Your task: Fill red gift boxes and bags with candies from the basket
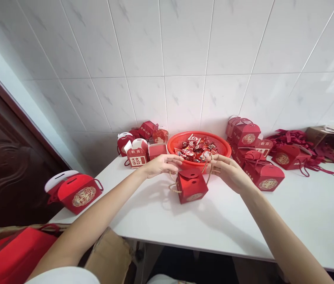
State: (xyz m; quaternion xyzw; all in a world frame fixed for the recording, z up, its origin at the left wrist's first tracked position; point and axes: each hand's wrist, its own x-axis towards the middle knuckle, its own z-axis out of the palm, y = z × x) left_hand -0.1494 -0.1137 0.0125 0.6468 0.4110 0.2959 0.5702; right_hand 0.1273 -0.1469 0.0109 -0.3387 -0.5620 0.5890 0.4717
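Right hand [229, 169]: fingers clamped on rope handle [209, 174] | left hand [158, 166]: near red box [192, 187], cannot tell whether fingers grip

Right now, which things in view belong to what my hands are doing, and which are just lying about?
Likely in the job:
centre red box
its twisted cord
perhaps the wrapped sweets

Seemingly just lying about:
dark red ribbons
brown cardboard

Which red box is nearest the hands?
The red box with tan cords, in front of the red basket, between left hand and right hand; other boxes stand off to either side.
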